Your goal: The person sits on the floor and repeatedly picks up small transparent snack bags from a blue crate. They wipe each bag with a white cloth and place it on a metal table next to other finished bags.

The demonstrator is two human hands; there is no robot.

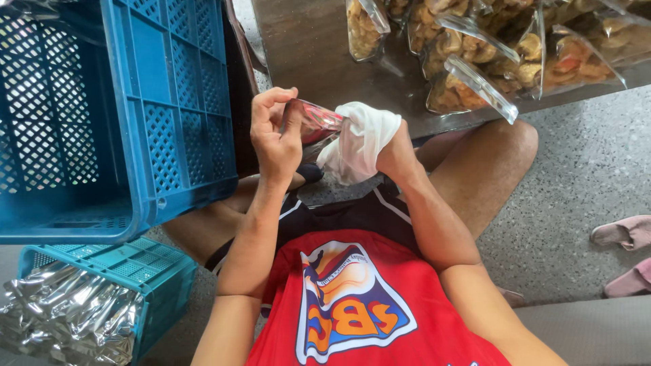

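Head view: the small pouch [320,124], reddish and glossy, sits just above the picture's middle, held over your lap between both hands. Your left hand [274,132], bare, has thumb and fingers pinched together on the pouch's near edge at nine o'clock from it. Your right hand [363,142], in a white glove, is closed around its other end at three o'clock. Whether the pouch mouth is open or sealed is hidden by your fingers. Judging from the grip, you seem to be working the pouch's edge, mid-step rather than done. Whatever follows needs a firm pinch on a slippery film and both hands kept close. At twelve to two o'clock the dark table [312,47] carries clear bags of fried snacks [475,64], lying overlapped, well apart from your hands. At nine o'clock a blue crate [169,102] stands tilted, just beside your left wrist. Below it, at seven o'clock, a teal crate [159,271] holds silver foil bags [68,312]. At four o'clock pink slippers [624,234] rest on the speckled floor [583,169].
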